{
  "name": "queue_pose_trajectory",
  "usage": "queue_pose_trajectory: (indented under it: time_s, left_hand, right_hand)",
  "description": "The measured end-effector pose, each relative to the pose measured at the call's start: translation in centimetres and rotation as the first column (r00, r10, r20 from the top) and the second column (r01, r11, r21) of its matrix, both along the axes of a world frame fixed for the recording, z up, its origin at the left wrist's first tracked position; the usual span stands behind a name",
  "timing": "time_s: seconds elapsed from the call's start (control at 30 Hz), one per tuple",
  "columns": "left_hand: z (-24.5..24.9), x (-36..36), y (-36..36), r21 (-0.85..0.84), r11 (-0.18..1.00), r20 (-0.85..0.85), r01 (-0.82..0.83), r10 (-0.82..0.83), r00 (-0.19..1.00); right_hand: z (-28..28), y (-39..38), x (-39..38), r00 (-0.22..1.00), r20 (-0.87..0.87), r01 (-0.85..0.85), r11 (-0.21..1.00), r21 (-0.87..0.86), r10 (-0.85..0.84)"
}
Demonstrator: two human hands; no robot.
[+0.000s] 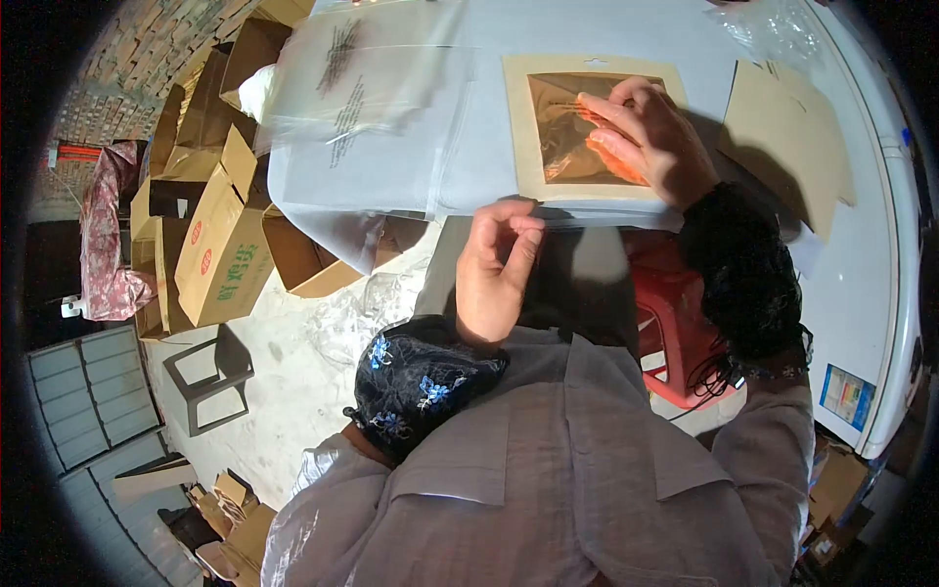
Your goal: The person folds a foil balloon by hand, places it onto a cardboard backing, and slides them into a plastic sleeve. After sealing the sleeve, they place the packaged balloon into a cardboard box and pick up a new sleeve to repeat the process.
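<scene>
A tan paper package [523, 127] with a dark, shiny window lies on the white table [509, 27]. Orange material [618, 159] shows at the window, partly covered by my right hand [653, 137]. That hand rests over the package with its fingers stretched out and apart. My left hand [497, 266] is at the table's front edge, below the package's lower left corner. Its fingers are curled, with thumb and forefinger near each other at the edge of thin clear plastic; whether they grip it cannot be made out.
Clear printed bags [362, 88] lie left of the package, tan card sheets [782, 137] right. Crumpled plastic [773, 31] is at the back right. Cardboard boxes [227, 240] and a dark stool [210, 377] stand left; a red stool [670, 303] is under the table.
</scene>
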State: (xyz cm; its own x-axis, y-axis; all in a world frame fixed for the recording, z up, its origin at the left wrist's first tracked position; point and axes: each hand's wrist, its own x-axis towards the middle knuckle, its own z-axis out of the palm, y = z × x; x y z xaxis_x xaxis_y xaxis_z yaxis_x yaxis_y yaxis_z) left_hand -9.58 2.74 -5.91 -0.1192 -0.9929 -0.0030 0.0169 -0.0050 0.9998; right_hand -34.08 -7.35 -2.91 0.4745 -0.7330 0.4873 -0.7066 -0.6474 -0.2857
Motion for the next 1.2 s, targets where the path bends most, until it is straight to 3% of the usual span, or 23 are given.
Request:
queue_pose_trajectory:
  time_s: [0.2, 0.33, 0.53, 0.63, 0.7, 0.73, 0.83, 0.93, 1.03, 1.2]
  left_hand:
    - [0.6, 0.0, -0.2, -0.059, 0.998, 0.124, -0.006, 0.013, 0.992]
    - [0.6, 0.2, -0.2, -0.095, 0.995, 0.178, 0.000, 0.017, 0.984]
    - [0.1, 0.1, -0.2, -0.118, 0.993, 0.161, -0.026, 0.044, 0.986]
    - [0.6, 0.4, -0.1, -0.199, 0.980, 0.266, 0.001, 0.053, 0.962]
    - [0.5, 0.5, -0.4, -0.396, 0.918, 0.384, 0.015, 0.151, 0.911]
    - [0.5, 0.6, -0.6, -0.488, 0.872, 0.432, 0.034, 0.207, 0.878]
    - [-0.1, 1.0, -0.7, -0.541, 0.834, 0.573, 0.107, 0.272, 0.773]
    - [-0.1, 1.0, -1.0, -0.628, 0.759, 0.598, 0.172, 0.329, 0.731]
    - [-0.7, 1.1, -1.0, -0.641, 0.735, 0.615, 0.223, 0.317, 0.722]
    - [-1.6, 1.9, 1.3, -0.540, 0.715, 0.759, 0.443, 0.187, 0.624]
  right_hand:
    - [0.1, -0.2, -0.1, 1.000, -0.017, -0.022, 1.000, -0.019, 0.022]
    - [0.2, 0.0, 0.0, 1.000, 0.009, -0.005, 0.998, 0.063, 0.005]
    - [0.2, 0.1, 0.1, 1.000, 0.008, -0.014, 0.999, 0.029, 0.014]
    - [0.2, 0.0, 0.2, 1.000, 0.021, -0.011, 1.000, 0.024, 0.011]
    - [0.1, -0.1, 0.2, 0.999, 0.039, -0.005, 1.000, 0.013, 0.005]
    - [0.1, 0.0, 0.2, 1.000, 0.030, 0.000, 1.000, 0.015, -0.001]
    - [0.2, 0.1, 0.3, 1.000, 0.029, 0.007, 1.000, 0.024, -0.008]
    - [0.2, 0.0, 0.3, 0.998, 0.067, -0.005, 1.000, 0.020, 0.004]
    - [0.0, 0.0, 0.2, 0.998, 0.056, -0.010, 1.000, -0.007, 0.010]
    - [-0.1, -0.2, 0.0, 0.999, -0.033, -0.005, 0.999, -0.053, 0.003]
